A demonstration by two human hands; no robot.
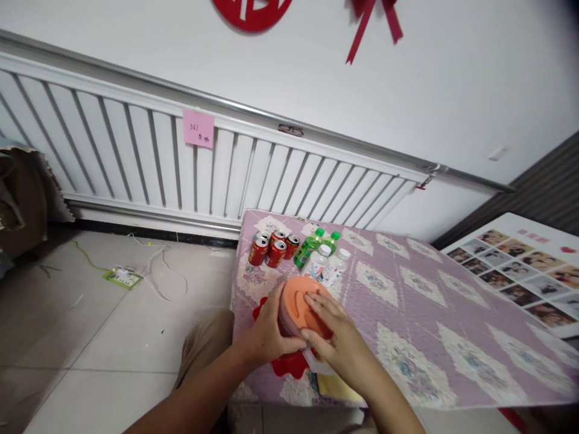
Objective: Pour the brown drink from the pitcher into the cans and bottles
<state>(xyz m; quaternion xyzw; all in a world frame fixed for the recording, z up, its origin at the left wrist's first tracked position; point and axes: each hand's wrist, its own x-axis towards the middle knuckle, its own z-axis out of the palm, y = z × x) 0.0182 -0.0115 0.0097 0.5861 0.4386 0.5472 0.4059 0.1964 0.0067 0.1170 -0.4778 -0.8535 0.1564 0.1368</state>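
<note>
A round container with an orange lid [298, 301] is between my hands, above a red scalloped mat [289, 366] on the cloth-covered table. My left hand [271, 328] wraps round its left side, thumb at the near edge. My right hand [332, 328] lies on the right part of the lid, fingers stretched over the top and thumb at the near rim. Behind the container stand several red cans [275, 253], two green bottles [309, 246] and two clear bottles with white caps [320, 259].
A purple patterned cloth [375, 277] covers the table. Near its front edge lies something yellow [339, 387]. Behind runs a white radiator [271, 169] with a pink note [198, 128]. A photo board [520, 271] is at the right; a power strip [123, 277] lies on the floor.
</note>
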